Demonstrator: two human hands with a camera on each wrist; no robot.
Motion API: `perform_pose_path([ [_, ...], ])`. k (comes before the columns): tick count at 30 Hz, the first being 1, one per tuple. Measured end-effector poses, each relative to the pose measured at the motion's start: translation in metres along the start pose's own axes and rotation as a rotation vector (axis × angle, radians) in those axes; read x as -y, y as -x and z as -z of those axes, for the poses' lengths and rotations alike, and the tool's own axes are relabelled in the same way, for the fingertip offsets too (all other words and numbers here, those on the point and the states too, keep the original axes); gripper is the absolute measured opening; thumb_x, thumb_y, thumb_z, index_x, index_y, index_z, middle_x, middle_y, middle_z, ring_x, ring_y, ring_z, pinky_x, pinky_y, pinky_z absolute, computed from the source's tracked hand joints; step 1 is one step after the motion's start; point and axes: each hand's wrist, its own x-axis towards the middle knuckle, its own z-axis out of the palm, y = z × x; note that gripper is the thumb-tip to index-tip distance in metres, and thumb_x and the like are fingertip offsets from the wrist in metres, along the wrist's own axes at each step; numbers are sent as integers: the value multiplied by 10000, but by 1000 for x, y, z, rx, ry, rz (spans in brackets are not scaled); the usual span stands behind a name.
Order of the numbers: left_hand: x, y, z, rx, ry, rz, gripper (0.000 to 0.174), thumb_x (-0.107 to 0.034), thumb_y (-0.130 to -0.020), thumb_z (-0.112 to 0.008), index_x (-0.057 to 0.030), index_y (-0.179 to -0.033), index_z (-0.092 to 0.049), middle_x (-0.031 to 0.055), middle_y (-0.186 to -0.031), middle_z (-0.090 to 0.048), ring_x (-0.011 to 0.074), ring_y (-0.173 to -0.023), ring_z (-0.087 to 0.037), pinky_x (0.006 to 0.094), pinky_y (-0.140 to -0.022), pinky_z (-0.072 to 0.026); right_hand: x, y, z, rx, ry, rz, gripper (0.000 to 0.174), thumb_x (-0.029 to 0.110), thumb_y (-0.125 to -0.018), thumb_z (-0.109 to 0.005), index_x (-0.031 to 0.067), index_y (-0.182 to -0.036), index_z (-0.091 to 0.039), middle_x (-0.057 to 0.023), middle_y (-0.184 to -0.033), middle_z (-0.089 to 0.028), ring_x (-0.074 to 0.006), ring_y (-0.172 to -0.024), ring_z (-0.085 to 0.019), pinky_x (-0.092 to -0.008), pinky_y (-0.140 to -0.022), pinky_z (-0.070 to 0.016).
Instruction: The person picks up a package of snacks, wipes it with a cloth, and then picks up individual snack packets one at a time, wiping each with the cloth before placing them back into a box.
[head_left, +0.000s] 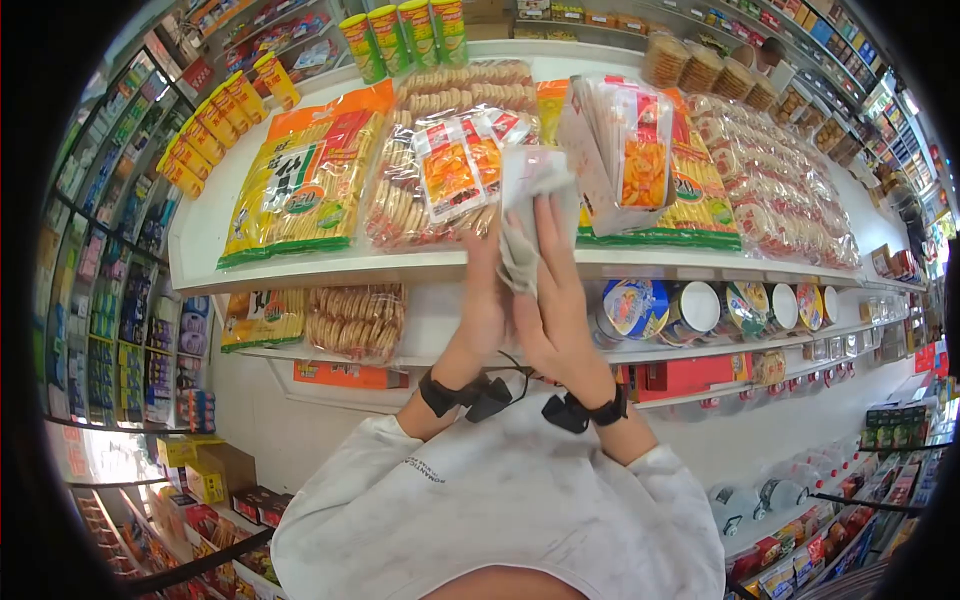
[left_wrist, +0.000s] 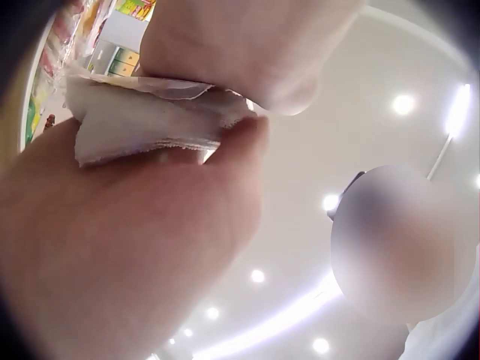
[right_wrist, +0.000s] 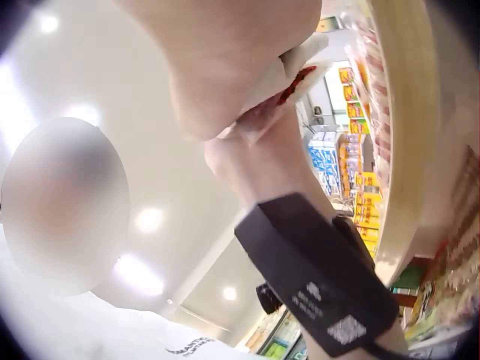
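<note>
Shop shelving stocked with snacks surrounds the grip, and just beyond the wrists runs a white display shelf (head_left: pixel 200 240). Between the two palms, at the shelf's front edge, are a slim plastic packet (head_left: pixel 517 168) and a pale, rumpled cloth (head_left: pixel 520 262). The right hand (head_left: pixel 553 310) presses with its visible fingers straight along the cloth, close against the left hand (head_left: pixel 482 310); whether the left fingers curl round anything I cannot tell, as they are mostly hidden.

The packet looks light and flat, its film glossy and probably slippery; flat support or a hold at the edges should suit it, since a hard pinch could crease it. The cloth seems soft and limp, best gathered under the fingers.

Print on the packet in the grip is faint, pinkish and unreadable. Just left of the fingertips, loose packets (head_left: pixel 450 175) show orange food pictures; similar ones fill a carton (head_left: pixel 588 165) to the right. Farther left, a large yellow bag (head_left: pixel 300 180) bears bold dark characters and a number ending in "20". Below the grip, lettering on the sweatshirt (head_left: pixel 500 500) seems to begin "ROMANTIC".
</note>
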Motion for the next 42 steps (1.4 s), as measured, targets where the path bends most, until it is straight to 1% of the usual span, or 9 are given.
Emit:
perform_pose_path([
  [9,10,7,25,200,-290,294,613,-423,-1073,-355,-35,-1536,-250,94,-1424,-483,158,-1218,-524,312,-1020,-435,-14,-40,14,-138,287,11,351,205,-918,-591,40,-1227,-611,-196,-1340,-542,-394,-1282,-474,-511,-1053,-364],
  [12,9,13,8,111,-237,70,570,-322,-1075,-411,-37,-1535,-232,73,-1353,-533,150,-1089,-599,279,-901,-505,-10,-34,22,-140,-429,-532,367,200,-960,-562,10,-1274,-560,-206,-1298,-561,-379,-1231,-505,-477,-1049,-360],
  [14,2,12,-2,-63,-60,-19,532,-319,-1072,-429,-15,-1491,-304,70,-1291,-563,139,-1047,-599,284,-889,-502,-12,-15,6,-95,-412,-521,411,169,-973,-530,-11,-1341,-499,-230,-1361,-515,-392,-1288,-464,-444,-1073,-348],
  [19,-24,-6,8,-389,-66,-278,486,-325,-1062,-464,26,-1397,-422,93,-1263,-553,144,-1093,-556,315,-948,-469,-5,25,-24,55,-285,-161,588,137,-946,-512,0,-1496,-359,-266,-1567,-262,-412,-1464,-251,-427,-1180,-244],
  [26,-35,-28,37,-553,-104,-411,511,-375,-1061,-451,11,-1395,-416,113,-1264,-545,177,-1096,-543,320,-970,-425,9,17,-9,326,4,188,646,152,-866,-589,43,-1479,-416,-252,-1558,-290,-415,-1463,-249,-513,-1187,-231],
  [31,-30,-23,3,-405,59,-388,460,-341,-1050,-478,-14,-1369,-422,97,-1231,-549,169,-1079,-590,333,-932,-487,8,11,-10,-39,-440,-264,490,149,-953,-574,9,-1414,-484,-217,-1434,-476,-280,-1345,-459,-372,-1101,-361],
  [35,-30,-17,-5,-257,-1,-291,493,-304,-1047,-493,-2,-1420,-380,114,-1296,-528,187,-1157,-562,340,-981,-466,-2,10,17,62,-810,-792,285,187,-957,-651,10,-1178,-618,28,-946,-639,-31,-865,-537,-232,-745,-454],
  [39,-7,-36,-2,-276,-516,-638,537,-229,-1042,-503,18,-1480,-314,152,-1414,-459,258,-1306,-474,353,-1058,-419,-23,21,13,-162,-442,-553,340,22,-888,-617,9,-1227,-596,-27,-980,-664,-63,-878,-577,-256,-728,-485],
  [42,4,-21,-3,-168,-297,-379,525,-327,-1033,-523,4,-1414,-380,109,-1320,-533,175,-1238,-509,343,-1060,-402,-14,14,12,-211,-269,-307,578,-48,-734,-575,9,-1308,-558,-155,-1223,-618,-231,-1141,-580,-344,-953,-455],
])
